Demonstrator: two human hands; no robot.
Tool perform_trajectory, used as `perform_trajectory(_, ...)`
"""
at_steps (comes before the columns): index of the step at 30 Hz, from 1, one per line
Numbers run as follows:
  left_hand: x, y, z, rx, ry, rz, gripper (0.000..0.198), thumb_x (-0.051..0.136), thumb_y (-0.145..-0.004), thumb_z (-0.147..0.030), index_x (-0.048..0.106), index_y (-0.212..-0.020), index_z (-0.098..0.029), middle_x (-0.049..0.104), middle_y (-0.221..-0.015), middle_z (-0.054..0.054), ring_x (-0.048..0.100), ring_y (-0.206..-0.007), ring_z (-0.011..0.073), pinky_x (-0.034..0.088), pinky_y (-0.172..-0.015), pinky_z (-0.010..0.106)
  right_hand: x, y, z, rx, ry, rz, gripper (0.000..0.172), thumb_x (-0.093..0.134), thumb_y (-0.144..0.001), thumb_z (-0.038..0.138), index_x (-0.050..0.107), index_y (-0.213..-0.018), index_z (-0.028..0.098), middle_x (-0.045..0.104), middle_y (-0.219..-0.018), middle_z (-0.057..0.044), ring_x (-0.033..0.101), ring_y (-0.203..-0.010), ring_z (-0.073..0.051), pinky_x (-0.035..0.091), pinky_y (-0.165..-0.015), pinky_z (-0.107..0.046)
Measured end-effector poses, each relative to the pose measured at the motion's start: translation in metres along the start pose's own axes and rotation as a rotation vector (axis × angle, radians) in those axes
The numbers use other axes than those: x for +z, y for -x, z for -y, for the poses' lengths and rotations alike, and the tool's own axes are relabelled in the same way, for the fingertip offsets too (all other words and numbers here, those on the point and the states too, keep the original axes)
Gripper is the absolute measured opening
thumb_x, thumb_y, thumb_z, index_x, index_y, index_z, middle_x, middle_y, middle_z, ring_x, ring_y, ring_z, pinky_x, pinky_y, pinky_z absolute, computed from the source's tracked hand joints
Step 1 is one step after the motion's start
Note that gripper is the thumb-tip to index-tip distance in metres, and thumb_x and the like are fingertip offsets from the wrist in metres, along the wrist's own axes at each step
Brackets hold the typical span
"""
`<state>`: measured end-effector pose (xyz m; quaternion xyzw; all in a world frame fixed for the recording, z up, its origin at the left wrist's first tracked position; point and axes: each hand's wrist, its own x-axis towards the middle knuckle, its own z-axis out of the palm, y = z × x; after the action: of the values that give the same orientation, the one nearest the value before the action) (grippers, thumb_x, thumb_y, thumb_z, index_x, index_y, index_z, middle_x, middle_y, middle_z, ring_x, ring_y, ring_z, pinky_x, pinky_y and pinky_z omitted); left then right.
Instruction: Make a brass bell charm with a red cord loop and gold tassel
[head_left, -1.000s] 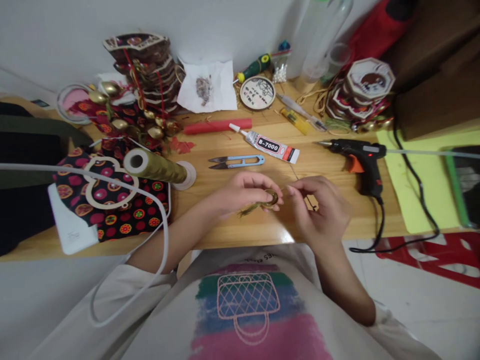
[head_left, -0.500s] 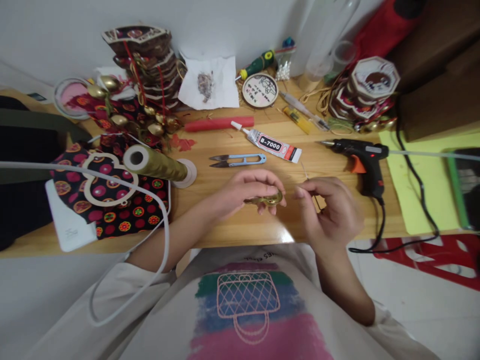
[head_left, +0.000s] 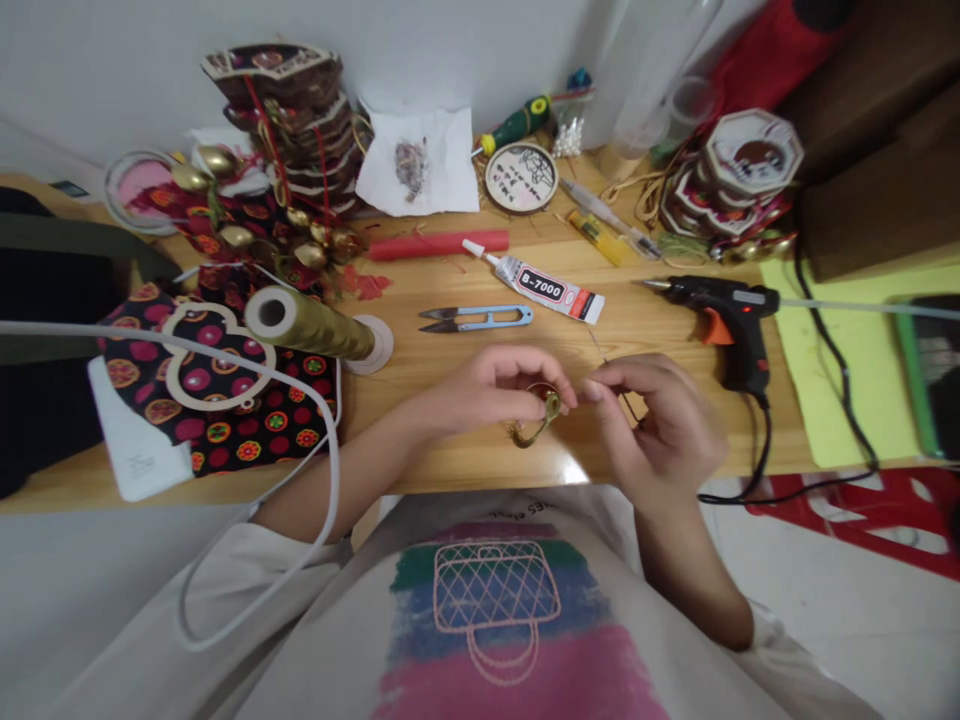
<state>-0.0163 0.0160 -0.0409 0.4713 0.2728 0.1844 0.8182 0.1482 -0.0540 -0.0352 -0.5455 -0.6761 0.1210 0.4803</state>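
Note:
My left hand (head_left: 491,388) is closed on a small gold bell-like piece (head_left: 552,403), its fingers curled around the far side. From that piece an olive-gold ribbon tail (head_left: 527,440) with a frayed end hangs down towards me. My right hand (head_left: 664,425) pinches a thin dark cord (head_left: 636,410) between thumb and forefinger. A fine, straight strand (head_left: 598,346) sticks up past those fingertips; whether it is a needle or the cord's end I cannot tell. Both sets of fingertips are close together. Beyond the hands lie blue thread snips (head_left: 491,318) and a B-7000 glue tube (head_left: 544,287).
A hot glue gun (head_left: 724,325) with a lit red light lies at right. At left are a ribbon roll (head_left: 315,325), patterned fabric (head_left: 255,440) and a looping white cable (head_left: 330,470). Stacked ornaments (head_left: 300,130) and a red stick (head_left: 442,243) are further back.
The gold piece has turned in my left hand, and its ribbon tail now hangs down. My right fingertips have shifted slightly left, and the fine strand leans more to the left.

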Motion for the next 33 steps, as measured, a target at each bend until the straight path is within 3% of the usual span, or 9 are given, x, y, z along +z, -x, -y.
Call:
perform_trajectory(3, 0.0008, 0.0006, -0.0027, -0.009, -0.029, 0.009, 0.013, 0.061, -0.068, -0.011, 0.068, -0.079, -0.012, 0.062, -0.066, 0.000, 0.053, -0.055, 0.0068, 0.043, -0.054, 0.020, -0.0005, -0.0002, -0.0004, 0.001, 0.001, -0.009, 0.014, 0.064, -0.080, 0.010, 0.059, -0.083, 0.022, 0.063, -0.071, 0.001, 0.056, -0.063, -0.012, 0.045, -0.058, -0.027)
perform_trajectory(12, 0.0032, -0.0002, -0.0026, 0.095, -0.065, -0.039, 0.015, 0.064, -0.072, -0.009, 0.072, -0.083, -0.012, 0.073, -0.079, 0.007, 0.068, -0.075, 0.0139, 0.052, -0.067, 0.024, -0.0033, -0.0014, 0.0011, 0.014, 0.002, -0.026, 0.012, 0.063, -0.081, 0.011, 0.060, -0.082, 0.022, 0.063, -0.067, 0.001, 0.056, -0.060, -0.013, 0.045, -0.056, -0.028)
perform_trajectory(33, 0.0079, 0.0021, -0.0029, 0.129, -0.285, -0.158, 0.018, 0.063, -0.073, -0.012, 0.072, -0.088, -0.010, 0.073, -0.077, 0.006, 0.060, -0.058, 0.0083, 0.047, -0.053, 0.018, -0.0021, 0.0057, -0.0006, 0.136, -0.073, -0.064, 0.007, 0.064, -0.081, 0.016, 0.061, -0.081, 0.023, 0.064, -0.068, 0.002, 0.058, -0.061, -0.013, 0.046, -0.055, -0.027)
